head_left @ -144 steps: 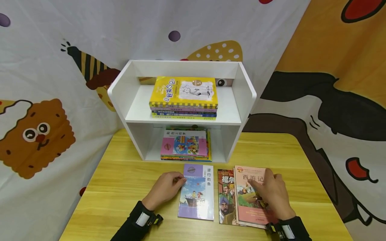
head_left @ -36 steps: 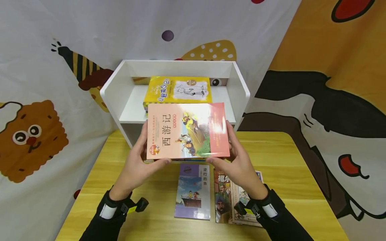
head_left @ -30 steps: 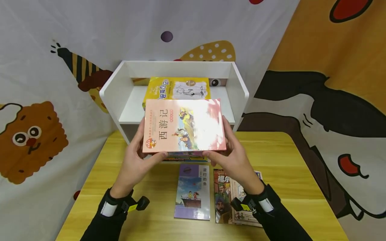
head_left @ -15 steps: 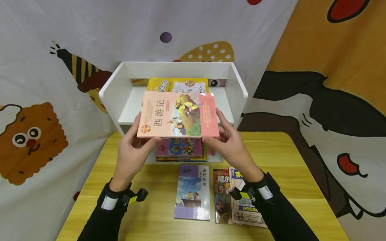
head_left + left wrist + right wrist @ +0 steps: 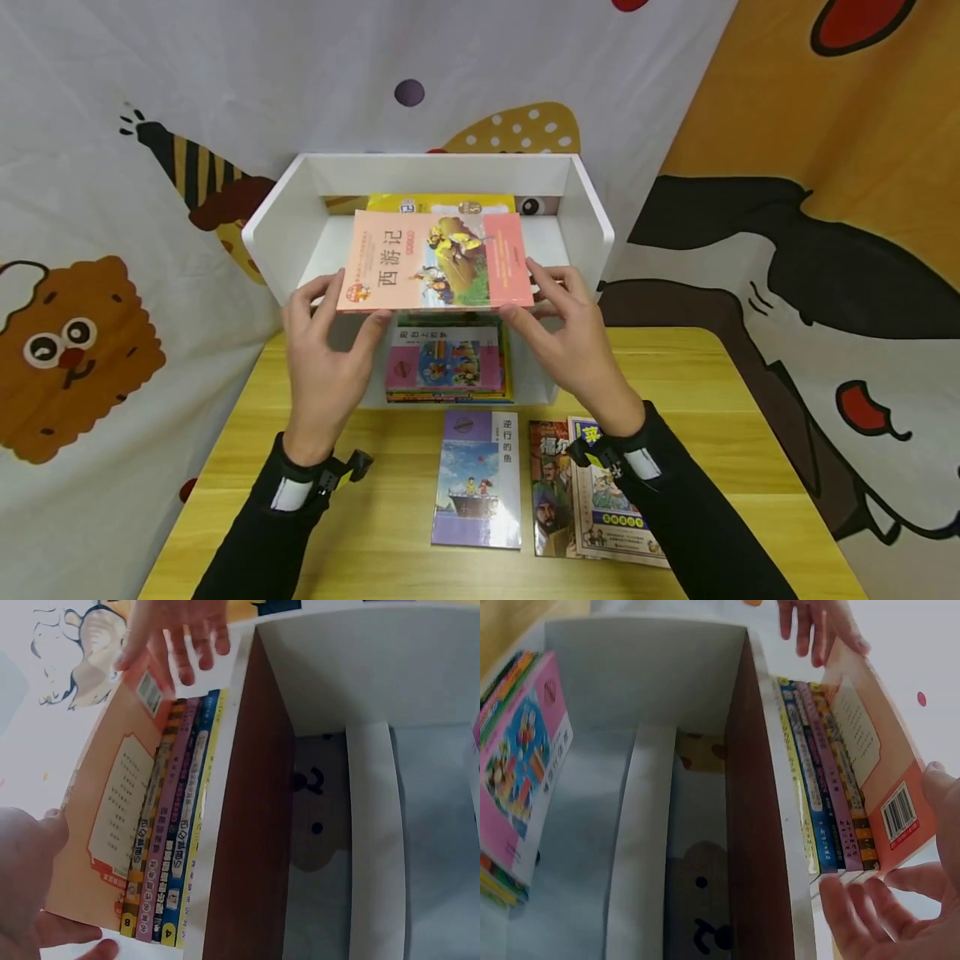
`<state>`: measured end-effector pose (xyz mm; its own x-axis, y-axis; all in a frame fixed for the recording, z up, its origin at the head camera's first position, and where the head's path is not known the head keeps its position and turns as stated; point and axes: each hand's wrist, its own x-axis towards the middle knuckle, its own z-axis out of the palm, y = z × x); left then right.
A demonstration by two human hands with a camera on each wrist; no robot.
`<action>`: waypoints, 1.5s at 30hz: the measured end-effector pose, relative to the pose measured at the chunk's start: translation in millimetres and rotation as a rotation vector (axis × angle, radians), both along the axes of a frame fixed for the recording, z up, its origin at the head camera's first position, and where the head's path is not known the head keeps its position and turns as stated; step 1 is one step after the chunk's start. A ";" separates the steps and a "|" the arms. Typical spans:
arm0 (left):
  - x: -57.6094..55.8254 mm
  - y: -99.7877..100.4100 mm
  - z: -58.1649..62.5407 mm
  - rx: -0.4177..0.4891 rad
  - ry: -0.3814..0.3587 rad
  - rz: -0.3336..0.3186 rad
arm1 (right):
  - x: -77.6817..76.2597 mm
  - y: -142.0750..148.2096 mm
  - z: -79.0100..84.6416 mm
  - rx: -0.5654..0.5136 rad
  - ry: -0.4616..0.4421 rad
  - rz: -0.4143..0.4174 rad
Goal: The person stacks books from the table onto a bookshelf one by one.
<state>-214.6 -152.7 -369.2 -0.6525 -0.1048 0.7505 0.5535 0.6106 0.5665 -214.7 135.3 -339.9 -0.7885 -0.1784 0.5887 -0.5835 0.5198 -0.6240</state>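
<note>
Both hands hold a pink picture-cover book (image 5: 442,260) by its two short ends, in front of the upper shelf of a white bookshelf (image 5: 272,237). My left hand (image 5: 321,375) has its thumb at the near edge and fingers at the left end. On the right end, my right hand (image 5: 576,350) has its thumb at the near corner, fingers beyond. In the wrist views the book leans at an angle over a stack of several books (image 5: 169,825), its far edge close to the top one. A yellow book (image 5: 442,202) tops that stack, mostly hidden in the head view.
Beneath, the lower shelf bears another stack, topped by a pink-and-white book (image 5: 446,360). A purple book (image 5: 476,479) lies on the wooden table (image 5: 390,517). Right of it are a dark comic-style book (image 5: 551,492) and an overlapping cream book (image 5: 618,517), partly behind the right sleeve.
The pink book was lifted from the table's right-hand pile, turned sideways and gripped by both hands. Over the last second it has moved away, toward the upper shelf's stack.
</note>
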 end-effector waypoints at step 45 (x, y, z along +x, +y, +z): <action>-50.0 2.5 3.6 0.049 0.002 0.083 | -52.3 -17.6 -3.5 0.066 0.086 -0.145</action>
